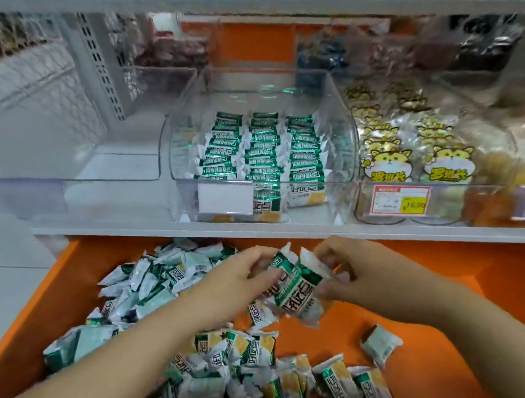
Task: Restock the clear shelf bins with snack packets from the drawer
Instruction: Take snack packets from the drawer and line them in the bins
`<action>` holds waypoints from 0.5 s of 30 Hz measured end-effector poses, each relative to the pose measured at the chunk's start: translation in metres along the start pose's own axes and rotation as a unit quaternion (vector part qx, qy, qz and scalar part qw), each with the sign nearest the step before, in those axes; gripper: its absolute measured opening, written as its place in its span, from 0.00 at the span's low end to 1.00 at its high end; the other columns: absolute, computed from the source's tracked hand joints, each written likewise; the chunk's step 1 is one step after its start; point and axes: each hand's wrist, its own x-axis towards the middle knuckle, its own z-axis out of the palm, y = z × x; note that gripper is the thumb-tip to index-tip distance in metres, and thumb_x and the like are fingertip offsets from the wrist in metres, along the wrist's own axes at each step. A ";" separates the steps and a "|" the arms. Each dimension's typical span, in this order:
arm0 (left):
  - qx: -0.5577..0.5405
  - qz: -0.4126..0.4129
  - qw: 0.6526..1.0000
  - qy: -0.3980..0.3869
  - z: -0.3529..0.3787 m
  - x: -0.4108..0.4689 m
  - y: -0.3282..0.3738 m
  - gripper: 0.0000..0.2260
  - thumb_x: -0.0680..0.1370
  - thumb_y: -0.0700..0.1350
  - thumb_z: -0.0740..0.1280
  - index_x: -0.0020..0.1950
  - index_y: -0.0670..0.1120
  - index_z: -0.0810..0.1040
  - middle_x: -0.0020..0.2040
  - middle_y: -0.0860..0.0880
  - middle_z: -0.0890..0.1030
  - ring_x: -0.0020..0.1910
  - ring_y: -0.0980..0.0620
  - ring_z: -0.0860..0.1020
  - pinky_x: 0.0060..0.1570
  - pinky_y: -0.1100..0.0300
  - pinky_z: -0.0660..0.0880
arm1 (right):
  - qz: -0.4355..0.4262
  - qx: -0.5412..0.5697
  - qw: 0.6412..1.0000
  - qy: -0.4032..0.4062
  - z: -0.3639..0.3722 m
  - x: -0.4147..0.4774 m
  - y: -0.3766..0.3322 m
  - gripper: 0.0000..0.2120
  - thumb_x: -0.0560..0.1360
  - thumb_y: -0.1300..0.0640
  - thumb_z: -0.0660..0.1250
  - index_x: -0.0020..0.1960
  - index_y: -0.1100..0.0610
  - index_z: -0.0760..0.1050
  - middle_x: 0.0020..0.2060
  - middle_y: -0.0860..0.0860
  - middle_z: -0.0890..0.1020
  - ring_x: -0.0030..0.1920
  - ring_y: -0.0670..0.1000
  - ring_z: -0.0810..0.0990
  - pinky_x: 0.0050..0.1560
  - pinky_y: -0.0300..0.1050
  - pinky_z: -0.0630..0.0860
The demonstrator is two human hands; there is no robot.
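Note:
An open orange drawer (460,339) below the shelf holds many loose green-and-white snack packets (264,366). Above its middle, both hands hold a small stack of these packets (295,287). My left hand (240,278) grips the stack's left side. My right hand (355,277) pinches its top and right edge. On the shelf above stands a clear bin (181,136) with the same packets lined up in three neat rows (262,150).
Left of that bin sits an empty clear bin (28,156). To the right is a clear bin of yellow cartoon-cat packets (417,155) with a red price tag (400,197). A white shelf edge (318,232) runs just above the hands.

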 end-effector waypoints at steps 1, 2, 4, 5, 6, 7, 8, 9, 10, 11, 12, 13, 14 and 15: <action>-0.009 0.008 1.000 0.005 -0.002 -0.002 0.008 0.13 0.80 0.49 0.61 0.65 0.52 0.72 0.56 0.56 0.78 0.54 0.56 0.78 0.55 0.57 0.76 | -0.002 0.017 1.000 0.019 -0.002 -0.008 -0.004 0.11 0.75 0.50 0.69 0.55 0.46 0.71 0.51 0.42 0.78 0.46 0.39 0.77 0.43 0.35 0.74; -0.010 0.010 1.000 0.011 -0.003 -0.004 0.015 0.13 0.80 0.50 0.61 0.65 0.52 0.72 0.57 0.55 0.78 0.54 0.55 0.78 0.55 0.55 0.76 | -0.008 0.026 0.999 0.042 -0.003 -0.014 -0.006 0.10 0.75 0.49 0.68 0.55 0.45 0.72 0.50 0.42 0.78 0.45 0.38 0.76 0.41 0.34 0.73; -0.014 0.012 1.000 0.018 -0.005 -0.006 0.027 0.15 0.80 0.51 0.61 0.66 0.52 0.72 0.58 0.53 0.78 0.57 0.55 0.77 0.59 0.52 0.75 | -0.023 0.041 0.995 0.091 -0.004 -0.023 -0.007 0.09 0.75 0.49 0.69 0.54 0.44 0.71 0.47 0.42 0.77 0.42 0.35 0.74 0.38 0.31 0.70; -0.021 0.014 1.000 0.018 -0.005 -0.006 0.031 0.15 0.80 0.51 0.61 0.67 0.53 0.71 0.59 0.52 0.78 0.58 0.56 0.76 0.60 0.51 0.74 | -0.027 0.052 0.992 0.109 -0.005 -0.028 -0.008 0.09 0.75 0.49 0.68 0.53 0.44 0.71 0.46 0.42 0.76 0.40 0.34 0.73 0.36 0.30 0.69; -0.030 0.018 0.999 0.015 -0.005 -0.007 0.038 0.16 0.80 0.52 0.61 0.67 0.52 0.71 0.60 0.52 0.77 0.59 0.57 0.76 0.59 0.53 0.74 | -0.030 0.067 0.990 0.121 -0.004 -0.030 -0.007 0.09 0.75 0.49 0.68 0.52 0.44 0.71 0.45 0.43 0.74 0.38 0.34 0.73 0.35 0.30 0.69; -0.036 0.020 0.999 0.012 -0.005 -0.008 0.043 0.17 0.80 0.53 0.60 0.68 0.52 0.70 0.61 0.53 0.77 0.59 0.58 0.76 0.58 0.57 0.75 | -0.032 0.084 0.987 0.130 -0.004 -0.032 -0.008 0.09 0.75 0.50 0.68 0.52 0.43 0.70 0.44 0.43 0.73 0.37 0.35 0.73 0.34 0.31 0.70; -0.042 0.020 0.999 0.007 -0.005 -0.010 0.050 0.19 0.79 0.55 0.60 0.69 0.52 0.69 0.63 0.55 0.76 0.59 0.60 0.75 0.57 0.62 0.74 | -0.034 0.096 0.985 0.137 -0.004 -0.033 -0.007 0.10 0.74 0.49 0.68 0.52 0.43 0.69 0.44 0.43 0.72 0.36 0.36 0.72 0.33 0.31 0.71; -0.040 0.023 0.999 0.004 -0.005 -0.012 0.056 0.23 0.77 0.59 0.60 0.70 0.53 0.68 0.64 0.56 0.74 0.60 0.61 0.74 0.57 0.65 0.73 | -0.035 0.100 0.984 0.145 -0.005 -0.034 -0.007 0.11 0.73 0.47 0.69 0.52 0.42 0.68 0.44 0.43 0.72 0.37 0.36 0.72 0.34 0.31 0.71; -0.024 0.036 0.999 0.000 -0.005 -0.013 0.061 0.29 0.73 0.64 0.61 0.71 0.54 0.67 0.65 0.58 0.73 0.61 0.62 0.73 0.59 0.65 0.72 | -0.038 0.103 0.982 0.154 -0.008 -0.035 -0.006 0.12 0.73 0.46 0.69 0.52 0.42 0.69 0.43 0.42 0.72 0.36 0.36 0.72 0.34 0.31 0.70; 0.001 0.052 0.999 0.001 -0.005 -0.014 0.067 0.33 0.69 0.67 0.62 0.72 0.56 0.65 0.65 0.59 0.73 0.60 0.64 0.73 0.59 0.65 0.72 | -0.043 0.115 0.979 0.164 -0.011 -0.036 -0.008 0.11 0.72 0.47 0.70 0.51 0.42 0.70 0.40 0.42 0.73 0.34 0.36 0.72 0.33 0.31 0.69; 0.026 0.064 0.998 0.005 -0.005 -0.015 0.074 0.36 0.65 0.68 0.64 0.71 0.58 0.65 0.63 0.62 0.73 0.58 0.68 0.74 0.56 0.68 0.73 | -0.047 0.130 0.975 0.174 -0.015 -0.036 -0.008 0.10 0.72 0.48 0.71 0.49 0.42 0.70 0.37 0.43 0.73 0.32 0.36 0.72 0.32 0.31 0.69; 0.039 0.076 0.996 0.013 -0.006 -0.015 0.082 0.35 0.64 0.68 0.65 0.69 0.60 0.65 0.60 0.64 0.73 0.54 0.73 0.74 0.51 0.73 0.73 | -0.051 0.142 0.971 0.183 -0.019 -0.037 -0.009 0.10 0.72 0.49 0.71 0.47 0.42 0.71 0.36 0.43 0.74 0.31 0.37 0.73 0.31 0.31 0.70; 0.045 0.081 0.995 0.022 -0.009 -0.014 0.088 0.32 0.63 0.66 0.66 0.66 0.62 0.65 0.57 0.67 0.73 0.50 0.77 0.73 0.45 0.77 0.71 | -0.054 0.148 0.968 0.194 -0.023 -0.038 -0.009 0.10 0.71 0.49 0.71 0.47 0.42 0.71 0.36 0.42 0.74 0.32 0.36 0.73 0.32 0.30 0.70; 0.046 0.086 0.995 0.031 -0.012 -0.010 0.095 0.29 0.63 0.64 0.67 0.62 0.64 0.65 0.54 0.68 0.72 0.47 0.79 0.71 0.42 0.79 0.70 | -0.055 0.155 0.965 0.204 -0.027 -0.038 -0.008 0.10 0.71 0.48 0.71 0.48 0.41 0.71 0.38 0.41 0.74 0.35 0.35 0.73 0.34 0.29 0.71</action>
